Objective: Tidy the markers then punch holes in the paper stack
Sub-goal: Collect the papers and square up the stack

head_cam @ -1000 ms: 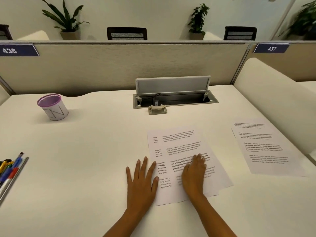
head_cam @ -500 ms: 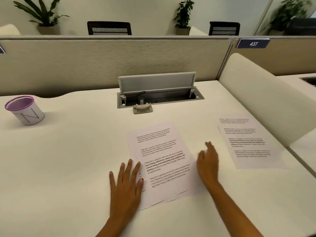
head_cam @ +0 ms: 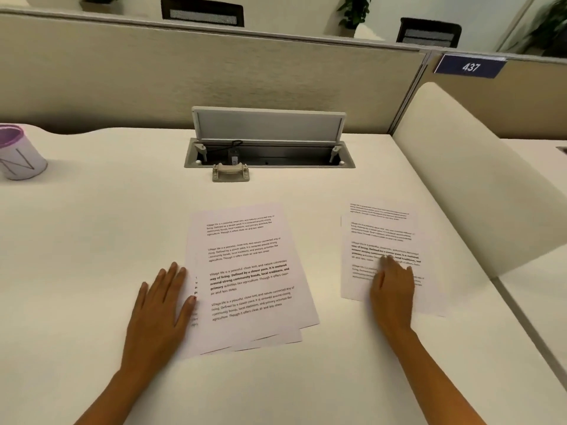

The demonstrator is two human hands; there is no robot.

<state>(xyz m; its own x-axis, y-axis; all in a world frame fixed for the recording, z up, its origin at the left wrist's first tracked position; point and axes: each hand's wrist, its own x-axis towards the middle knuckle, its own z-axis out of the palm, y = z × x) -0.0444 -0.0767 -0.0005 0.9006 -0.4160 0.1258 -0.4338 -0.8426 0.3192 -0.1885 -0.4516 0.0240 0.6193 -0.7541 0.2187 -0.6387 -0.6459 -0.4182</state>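
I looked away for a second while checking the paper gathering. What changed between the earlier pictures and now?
The right hand left the middle paper stack and moved right; it now rests flat on the separate sheets further right. Nothing was gripped. The left hand stayed flat on the stack's left edge, and the purple-rimmed cup stayed put.

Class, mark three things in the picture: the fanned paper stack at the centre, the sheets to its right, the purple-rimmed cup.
fanned paper stack (head_cam: 245, 271), head view, middle of the top sheet.
sheets on the right (head_cam: 380, 228), head view, bare upper part of the top sheet.
purple-rimmed cup (head_cam: 23, 162), head view, white side wall.
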